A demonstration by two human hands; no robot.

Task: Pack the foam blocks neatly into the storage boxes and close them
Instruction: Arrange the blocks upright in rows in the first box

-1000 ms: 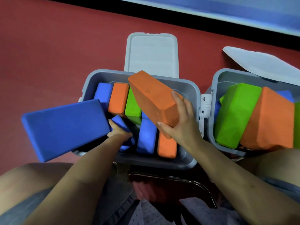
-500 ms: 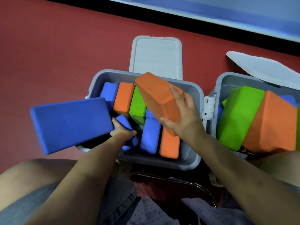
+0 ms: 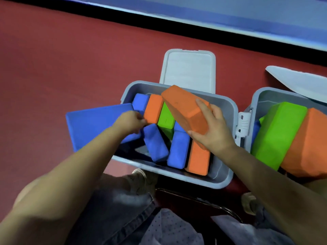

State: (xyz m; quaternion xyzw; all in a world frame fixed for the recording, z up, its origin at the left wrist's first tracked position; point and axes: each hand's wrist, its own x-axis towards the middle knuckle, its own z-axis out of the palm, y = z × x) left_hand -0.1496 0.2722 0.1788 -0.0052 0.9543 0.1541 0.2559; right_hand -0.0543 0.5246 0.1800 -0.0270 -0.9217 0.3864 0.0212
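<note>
The right hand (image 3: pixel 214 131) gripped an orange block (image 3: pixel 185 108) tilted over the grey box (image 3: pixel 228 106); the left hand (image 3: pixel 130 122) curled on the big blue block (image 3: pixel 93 122) at its left wall. Best straighten the leaning blue block (image 3: pixel 154 142) inside first, then slot both upright.

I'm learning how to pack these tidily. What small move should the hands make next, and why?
Probably the left hand should straighten the tilted blue block in the left box. It lies skewed across the gap, and the orange block gripped by the right hand needs a slot.
</note>
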